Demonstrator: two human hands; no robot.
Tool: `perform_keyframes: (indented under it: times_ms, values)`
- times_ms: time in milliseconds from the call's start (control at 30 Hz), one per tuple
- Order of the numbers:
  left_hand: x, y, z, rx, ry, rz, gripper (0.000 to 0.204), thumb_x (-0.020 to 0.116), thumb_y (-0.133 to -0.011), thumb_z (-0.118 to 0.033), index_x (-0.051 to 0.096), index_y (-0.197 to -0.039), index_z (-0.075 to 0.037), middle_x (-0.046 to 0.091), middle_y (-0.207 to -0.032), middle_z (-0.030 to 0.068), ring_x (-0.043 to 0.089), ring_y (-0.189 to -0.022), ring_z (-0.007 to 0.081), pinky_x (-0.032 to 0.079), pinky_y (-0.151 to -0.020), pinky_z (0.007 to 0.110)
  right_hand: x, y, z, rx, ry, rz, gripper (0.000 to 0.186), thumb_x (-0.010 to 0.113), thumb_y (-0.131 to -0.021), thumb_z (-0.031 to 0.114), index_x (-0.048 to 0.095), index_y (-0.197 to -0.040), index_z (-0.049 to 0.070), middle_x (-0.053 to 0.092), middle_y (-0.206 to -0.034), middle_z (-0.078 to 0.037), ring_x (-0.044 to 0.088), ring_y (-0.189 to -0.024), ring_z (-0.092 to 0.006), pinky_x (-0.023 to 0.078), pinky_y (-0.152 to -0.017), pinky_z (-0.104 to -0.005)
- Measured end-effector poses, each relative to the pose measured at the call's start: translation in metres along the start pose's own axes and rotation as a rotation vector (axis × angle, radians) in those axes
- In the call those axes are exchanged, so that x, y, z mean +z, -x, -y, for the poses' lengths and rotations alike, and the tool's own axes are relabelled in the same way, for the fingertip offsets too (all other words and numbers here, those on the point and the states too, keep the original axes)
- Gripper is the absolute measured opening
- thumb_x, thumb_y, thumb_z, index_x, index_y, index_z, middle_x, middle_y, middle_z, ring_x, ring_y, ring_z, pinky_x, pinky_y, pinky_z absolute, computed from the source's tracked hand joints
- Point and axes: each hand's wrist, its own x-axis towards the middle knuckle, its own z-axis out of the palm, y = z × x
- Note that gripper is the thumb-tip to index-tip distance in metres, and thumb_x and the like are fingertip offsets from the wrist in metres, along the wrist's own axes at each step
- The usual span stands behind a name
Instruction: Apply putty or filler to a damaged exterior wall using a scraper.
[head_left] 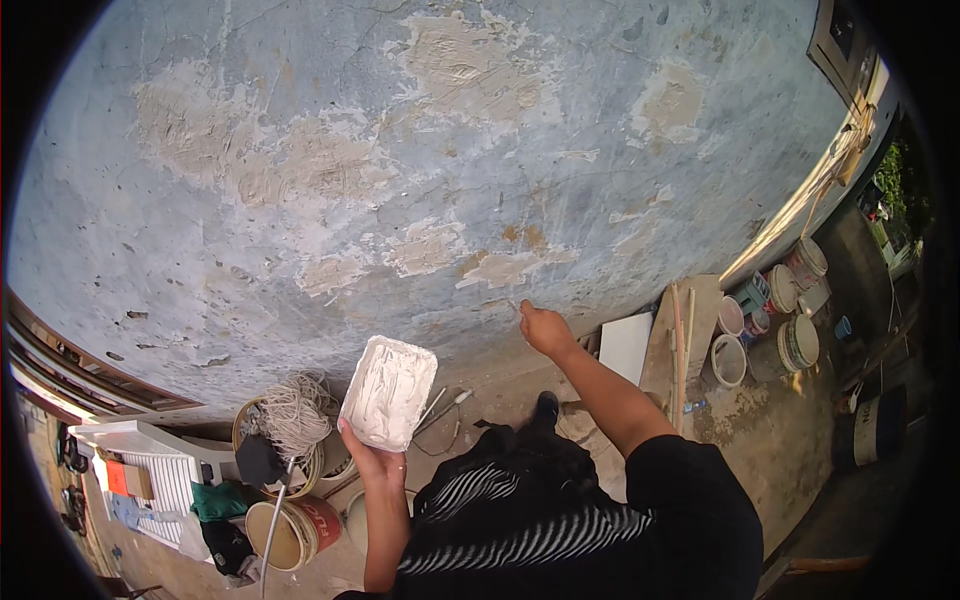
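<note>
My left hand [376, 462] is closed on the near end of a shallow rectangular tray [433, 372], holding it up in front of the wall. White putty [387, 398] is smeared over the tray's inside. Farther right, my right hand [545, 330] is closed with its knuckles close to the wall [330, 70]. A sliver of what looks like a putty knife [514, 304] sticks out from its fingers, seen nearly edge-on; the rest is hidden by the hand. Just above is a pale filler patch [505, 268] on the worn blue-grey wall, and several larger patches spread higher up.
At the lower left stand a basket with coiled rope [297, 412], a paint bucket [282, 535] and a white slatted piece [165, 490]. A white panel [626, 345] and a board [683, 340] lean at the right, beside several buckets [798, 342]. Cables lie below the tray.
</note>
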Motion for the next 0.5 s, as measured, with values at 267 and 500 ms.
perform_keyframes:
  times_ms: [267, 500]
  values:
    - [-0.023, -0.014, -0.005, 0.038, -0.018, -0.017, 0.067, 0.044, -0.099, -0.051, 0.036, -0.146, -0.004, 0.043, -0.148, 0.0130, 0.045, -0.134, 0.0294, 0.038, -0.112, 0.044, 0.019, -0.009, 0.008, -0.085, 0.024, -0.042, 0.027, 0.056, -0.089, 0.019, 0.049, -0.110, 0.004, 0.067, -0.075, -0.019, 0.066, -0.069, -0.0404, 0.053, -0.062, -0.0525]
    - [-0.007, -0.013, 0.016, 0.005, -0.021, -0.006, 0.067, 0.043, -0.099, -0.052, 0.035, -0.147, -0.005, 0.043, -0.148, 0.0128, 0.045, -0.134, 0.0292, 0.039, -0.111, 0.044, 0.030, -0.005, 0.002, 0.112, -0.040, -0.141, 0.027, 0.056, -0.088, 0.018, 0.049, -0.110, 0.005, 0.067, -0.075, -0.020, 0.066, -0.070, -0.0409, 0.053, -0.063, -0.0527]
